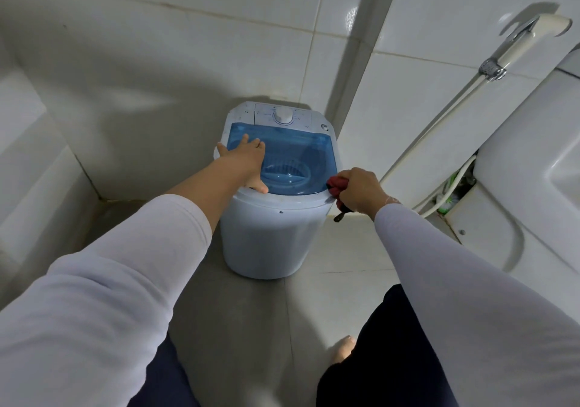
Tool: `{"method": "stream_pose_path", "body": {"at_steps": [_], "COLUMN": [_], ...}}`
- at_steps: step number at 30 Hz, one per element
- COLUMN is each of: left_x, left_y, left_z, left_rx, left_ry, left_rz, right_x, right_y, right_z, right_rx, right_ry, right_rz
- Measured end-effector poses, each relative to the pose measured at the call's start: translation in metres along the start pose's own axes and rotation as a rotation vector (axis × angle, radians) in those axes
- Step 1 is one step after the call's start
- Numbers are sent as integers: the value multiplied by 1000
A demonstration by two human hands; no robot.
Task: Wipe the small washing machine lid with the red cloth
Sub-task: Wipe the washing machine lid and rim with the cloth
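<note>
While your left hand (248,163) lies flat, fingers spread, on the blue lid (301,152) of the small washing machine (266,237), your right hand (361,188) bunches the red cloth (336,186) against the lid's near right corner.

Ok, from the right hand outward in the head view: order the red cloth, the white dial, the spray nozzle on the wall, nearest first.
From the right hand:
1. Red cloth, gripped in that hand at the blue lid's near right edge.
2. White dial, on the control panel behind the lid, up and left of the hand.
3. Spray nozzle, hanging on the tiled wall, far up and right.
</note>
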State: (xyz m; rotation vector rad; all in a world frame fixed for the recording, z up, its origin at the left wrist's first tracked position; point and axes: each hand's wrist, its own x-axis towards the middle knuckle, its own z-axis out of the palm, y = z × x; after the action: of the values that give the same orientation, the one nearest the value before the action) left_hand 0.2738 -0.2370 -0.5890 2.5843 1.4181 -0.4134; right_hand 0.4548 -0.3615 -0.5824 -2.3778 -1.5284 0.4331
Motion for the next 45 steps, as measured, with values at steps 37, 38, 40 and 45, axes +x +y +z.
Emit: {"method": "stream_pose_path", "body": {"at_steps": [37, 38, 40, 45], "left_x": [-35, -40, -49, -56], "left_y": [-18, -17, -12, 17], "left_z": [47, 52, 62, 90], "left_rx": [-545, -586, -689, -1018], "left_ry": [341, 364, 390, 392], "left_rz": [-123, -151, -215, -349], "right_x": [-21, -17, -9, 19], "right_y": [-55, -55, -54, -58], "right_z": [-5, -14, -30, -57], "right_rx": [-384, -405, -468, -605], "right_ry": [-248, -245, -242, -289], "right_rz": [-520, -539, -584, -762]}}
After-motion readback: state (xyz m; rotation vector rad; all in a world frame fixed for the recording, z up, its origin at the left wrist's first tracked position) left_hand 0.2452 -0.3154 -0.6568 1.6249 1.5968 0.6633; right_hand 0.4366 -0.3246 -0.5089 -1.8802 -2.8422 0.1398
